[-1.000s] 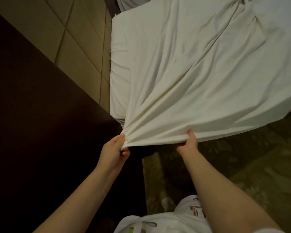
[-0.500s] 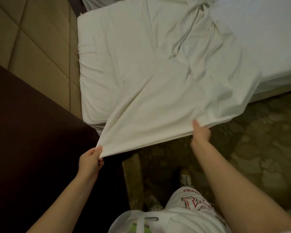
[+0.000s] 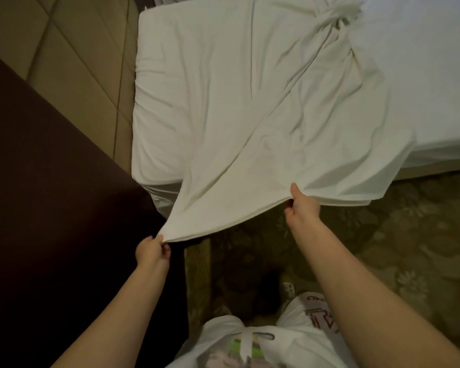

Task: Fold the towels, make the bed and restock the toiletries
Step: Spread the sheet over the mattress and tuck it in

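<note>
A white bed sheet (image 3: 276, 134) lies loose and creased across the corner of the mattress (image 3: 160, 107), bunched into a twist at the upper right. Its near edge hangs off the bed toward me. My left hand (image 3: 152, 251) pinches the sheet's near corner, pulled to a point. My right hand (image 3: 302, 205) grips the same edge further right, thumb on top of the cloth. The edge sags between the two hands, above the floor.
A dark brown furniture top (image 3: 51, 208) fills the left side, right beside my left hand. A padded tan wall panel (image 3: 72, 49) stands behind it. Patterned carpet (image 3: 409, 248) covers the floor on the right. A white plastic bag (image 3: 250, 343) hangs at my waist.
My hands have spread further apart along the sheet's edge, the right one sliding right. The sheet has come off more of the mattress, and more of the bed's far right side shows.
</note>
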`<move>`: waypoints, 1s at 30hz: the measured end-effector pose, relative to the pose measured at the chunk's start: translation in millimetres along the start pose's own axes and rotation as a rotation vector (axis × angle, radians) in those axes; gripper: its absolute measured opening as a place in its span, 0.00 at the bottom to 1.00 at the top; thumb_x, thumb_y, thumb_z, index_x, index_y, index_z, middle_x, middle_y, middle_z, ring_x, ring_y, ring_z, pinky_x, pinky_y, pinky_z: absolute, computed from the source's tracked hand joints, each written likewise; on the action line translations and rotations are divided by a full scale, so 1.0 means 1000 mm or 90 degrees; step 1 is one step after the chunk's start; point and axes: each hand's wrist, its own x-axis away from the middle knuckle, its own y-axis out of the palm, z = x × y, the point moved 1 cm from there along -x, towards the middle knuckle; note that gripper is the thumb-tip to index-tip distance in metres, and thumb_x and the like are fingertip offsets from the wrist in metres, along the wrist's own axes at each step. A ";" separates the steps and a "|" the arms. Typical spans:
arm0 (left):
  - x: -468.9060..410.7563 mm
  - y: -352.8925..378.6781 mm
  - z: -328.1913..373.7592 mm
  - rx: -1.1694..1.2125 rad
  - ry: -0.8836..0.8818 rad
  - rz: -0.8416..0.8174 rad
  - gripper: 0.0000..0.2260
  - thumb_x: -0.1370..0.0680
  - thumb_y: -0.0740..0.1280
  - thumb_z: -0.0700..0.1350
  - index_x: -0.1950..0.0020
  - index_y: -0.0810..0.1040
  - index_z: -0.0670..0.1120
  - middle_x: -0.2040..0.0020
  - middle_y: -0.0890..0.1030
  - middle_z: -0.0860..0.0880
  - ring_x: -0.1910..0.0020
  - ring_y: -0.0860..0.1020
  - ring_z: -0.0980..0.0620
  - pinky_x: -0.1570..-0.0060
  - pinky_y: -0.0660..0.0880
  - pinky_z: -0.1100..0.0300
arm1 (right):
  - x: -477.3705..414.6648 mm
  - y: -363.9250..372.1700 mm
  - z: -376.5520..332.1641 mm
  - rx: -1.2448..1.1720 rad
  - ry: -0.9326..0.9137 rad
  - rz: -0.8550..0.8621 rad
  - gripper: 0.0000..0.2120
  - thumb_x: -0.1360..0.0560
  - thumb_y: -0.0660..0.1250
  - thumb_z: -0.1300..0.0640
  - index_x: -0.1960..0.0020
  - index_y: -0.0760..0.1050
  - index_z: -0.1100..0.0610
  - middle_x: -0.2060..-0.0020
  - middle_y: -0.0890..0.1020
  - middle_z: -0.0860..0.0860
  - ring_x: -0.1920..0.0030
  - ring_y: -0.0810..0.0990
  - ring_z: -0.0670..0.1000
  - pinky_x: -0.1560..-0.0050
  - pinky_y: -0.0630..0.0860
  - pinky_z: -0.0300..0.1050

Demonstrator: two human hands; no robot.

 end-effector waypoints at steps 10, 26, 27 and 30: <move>0.147 0.139 -0.112 0.273 -0.415 -0.401 0.33 0.27 0.65 0.64 0.35 0.70 0.39 0.35 0.74 0.37 0.37 0.73 0.37 0.41 0.71 0.40 | -0.004 -0.004 -0.003 0.117 0.026 -0.060 0.08 0.24 0.68 0.59 0.59 0.74 0.61 0.61 0.80 0.56 0.61 0.80 0.54 0.53 0.79 0.50; 0.188 0.193 -0.090 0.293 -0.100 -0.166 0.05 0.21 0.64 0.44 0.51 0.76 0.43 0.56 0.82 0.46 0.56 0.80 0.48 0.48 0.74 0.49 | -0.103 -0.024 -0.074 -0.148 0.268 -0.094 0.13 0.21 0.63 0.54 0.38 0.72 0.58 0.43 0.79 0.58 0.42 0.76 0.62 0.38 0.72 0.62; 0.188 0.193 -0.088 0.287 -0.093 -0.166 0.05 0.21 0.64 0.44 0.50 0.76 0.43 0.56 0.82 0.46 0.57 0.80 0.48 0.49 0.74 0.49 | -0.112 -0.027 -0.084 -0.154 0.257 -0.079 0.11 0.21 0.62 0.55 0.40 0.72 0.57 0.43 0.78 0.58 0.42 0.76 0.62 0.37 0.71 0.62; 0.185 0.189 -0.084 0.271 -0.072 -0.162 0.05 0.21 0.64 0.44 0.49 0.76 0.43 0.55 0.82 0.47 0.57 0.80 0.49 0.50 0.75 0.50 | -0.139 -0.039 -0.118 -0.158 0.200 -0.032 0.09 0.21 0.62 0.56 0.42 0.73 0.59 0.45 0.78 0.58 0.44 0.76 0.61 0.38 0.71 0.59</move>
